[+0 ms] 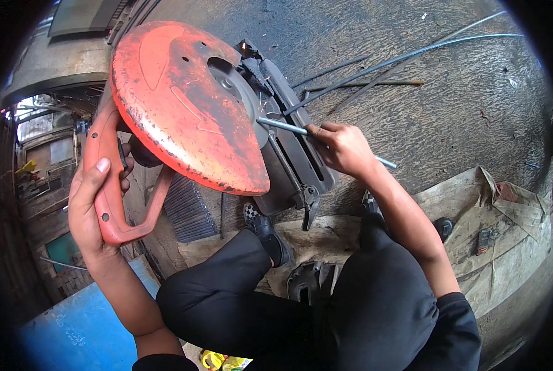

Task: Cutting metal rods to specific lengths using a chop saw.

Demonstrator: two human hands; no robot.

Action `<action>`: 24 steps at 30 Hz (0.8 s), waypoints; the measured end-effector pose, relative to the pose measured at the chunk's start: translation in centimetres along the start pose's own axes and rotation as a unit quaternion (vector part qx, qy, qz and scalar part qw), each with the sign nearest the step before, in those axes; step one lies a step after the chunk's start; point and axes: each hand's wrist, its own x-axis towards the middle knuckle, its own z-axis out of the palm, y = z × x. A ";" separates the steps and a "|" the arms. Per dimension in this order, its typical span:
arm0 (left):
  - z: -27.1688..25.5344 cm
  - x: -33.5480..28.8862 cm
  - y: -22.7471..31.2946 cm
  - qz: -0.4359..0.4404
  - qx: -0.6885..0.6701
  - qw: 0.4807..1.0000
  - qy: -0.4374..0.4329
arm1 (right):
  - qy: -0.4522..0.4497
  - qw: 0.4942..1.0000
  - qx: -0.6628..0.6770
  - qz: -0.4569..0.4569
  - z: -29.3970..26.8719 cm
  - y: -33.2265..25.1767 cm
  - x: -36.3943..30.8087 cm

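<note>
A chop saw with a scuffed orange blade guard [190, 117] stands in front of me, its dark base [298, 157] on the ground to the right of the guard. My left hand [91, 198] is wrapped around the saw's orange loop handle [107, 201], fingers near the dark trigger. Closed around a thin grey metal rod [282, 126], my right hand [345, 148] rests over the saw base. One end of the rod reaches the guard's right edge; the other sticks out past my wrist. The guard hides most of the disc, so contact with the rod cannot be made out.
Long metal rods [406, 57] lie across the rough floor beyond the saw. A bundle of grey rods [190, 210] lies below the handle. Dirty tarp [462, 235] spreads at right, a blue board [81, 328] at lower left. My shoe [267, 235] is close to the base.
</note>
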 end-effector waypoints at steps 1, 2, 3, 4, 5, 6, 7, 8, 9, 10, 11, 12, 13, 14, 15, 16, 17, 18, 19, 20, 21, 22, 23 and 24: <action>0.0 0.0 0.0 0.000 0.000 1.000 0.002 | 0.015 0.999 -0.032 -0.006 -0.2 0.2 0.2; 0.0 0.0 0.0 -0.009 -0.012 1.000 -0.007 | 0.018 0.998 -0.054 0.023 -0.1 0.4 0.5; 0.0 -0.1 0.0 -0.017 -0.024 0.999 -0.016 | 0.011 0.997 -0.075 0.032 -0.3 1.0 0.9; 0.2 -0.2 -0.1 -0.018 -0.025 0.999 -0.016 | 0.003 0.994 -0.098 0.042 -0.6 1.5 1.3; 0.6 -0.2 -0.1 -0.012 -0.026 1.000 0.002 | -0.011 0.989 -0.126 0.072 -1.2 1.3 1.8; 0.8 -0.3 -0.2 -0.006 -0.028 0.999 0.019 | 0.005 0.988 -0.133 0.075 -1.3 1.7 2.1; 0.8 -0.4 -0.1 -0.005 -0.026 0.999 0.021 | 0.020 0.989 -0.135 0.064 -1.5 1.9 2.7; 0.8 -0.4 0.0 -0.003 -0.027 0.999 0.027 | 0.034 0.989 -0.137 0.053 -1.8 2.0 3.3; 0.7 -0.4 0.1 -0.001 -0.028 0.999 0.032 | 0.036 0.989 -0.135 0.052 -2.1 1.8 3.9; 0.7 -0.4 0.1 -0.001 -0.027 0.999 0.033 | 0.050 0.986 -0.154 0.032 -2.3 1.6 4.5; 0.6 -0.5 0.0 -0.001 -0.029 0.999 0.030 | 0.064 0.983 -0.173 0.012 -2.4 1.3 5.0; 0.5 -0.5 0.0 -0.001 -0.031 0.999 0.027 | 0.064 0.983 -0.172 0.012 -2.4 1.1 5.4; 0.5 -0.4 -0.1 -0.001 -0.032 0.999 0.026 | 0.063 0.982 -0.176 -0.006 -2.5 0.9 5.7; 0.4 -0.4 -0.2 -0.006 -0.037 0.999 0.038 | 0.063 0.982 -0.179 -0.024 -2.5 0.8 5.9; 0.4 -0.4 -0.3 -0.011 -0.042 0.998 0.051 | 0.058 0.978 -0.199 -0.024 -2.3 1.1 6.0; 0.5 -0.4 -0.3 -0.012 -0.042 0.998 0.050 | 0.057 0.978 -0.198 -0.023 -2.3 1.2 6.1; 0.5 -0.4 -0.3 -0.012 -0.044 0.998 0.048 | 0.052 0.978 -0.200 -0.025 -2.3 1.3 6.1; 0.6 -0.4 -0.3 -0.011 -0.046 0.998 0.046 | 0.046 0.978 -0.201 -0.026 -2.2 1.4 6.1; 0.6 -0.4 -0.2 -0.012 -0.045 0.998 0.046 | 0.046 0.978 -0.200 -0.026 -2.2 1.4 6.1; 0.6 -0.5 0.0 -0.012 -0.048 0.998 0.040 | 0.052 0.978 -0.200 -0.031 -2.0 1.5 6.1; 0.6 -0.5 0.0 -0.013 -0.051 0.998 0.033 | 0.057 0.977 -0.200 -0.036 -2.0 1.5 6.0; 0.4 -0.4 -0.1 -0.013 -0.051 0.998 0.033 | 0.057 0.978 -0.200 -0.036 -2.0 1.4 6.1; 0.0 -0.2 -0.4 -0.011 -0.060 0.998 0.031 | 0.057 0.979 -0.191 -0.036 -2.2 1.2 6.1; -0.2 -0.1 -0.6 -0.008 -0.069 0.997 0.028 | 0.058 0.981 -0.183 -0.036 -2.4 1.0 6.2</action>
